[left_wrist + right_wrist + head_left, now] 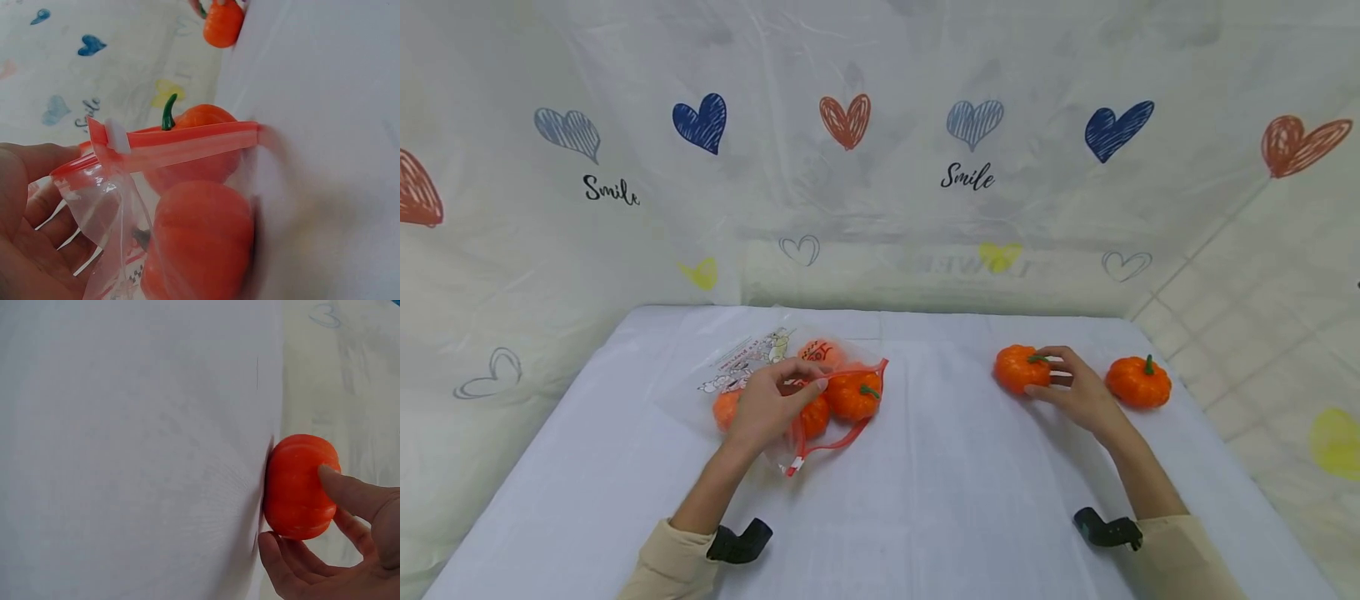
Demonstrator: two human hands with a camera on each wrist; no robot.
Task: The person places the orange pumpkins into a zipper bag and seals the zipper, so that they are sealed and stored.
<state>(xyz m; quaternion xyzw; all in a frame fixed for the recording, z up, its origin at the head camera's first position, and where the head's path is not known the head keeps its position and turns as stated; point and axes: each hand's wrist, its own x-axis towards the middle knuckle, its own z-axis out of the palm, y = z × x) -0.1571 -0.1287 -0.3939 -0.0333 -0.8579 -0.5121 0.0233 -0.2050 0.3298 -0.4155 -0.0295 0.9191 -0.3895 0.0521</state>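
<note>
At the left of the table lies a clear plastic zip bag [741,371] with a red zip edge and printed drawings. Several small orange pumpkins show in it, one with a green stem [856,397] lying just inside the mouth. My left hand [772,402] holds the bag by its red edge, with the thumb against the zip [72,167] in the left wrist view. My right hand [1078,393] grips another orange pumpkin [1019,369] on the table, thumb on one side and fingers round the other. In the right wrist view the thumb presses on that pumpkin [297,487].
One more orange pumpkin [1138,382] stands on the table just right of my right hand. A white cloth [925,500] covers the table. Behind it hangs a pale sheet [895,200] printed with hearts. Black straps [739,542] sit at both wrists.
</note>
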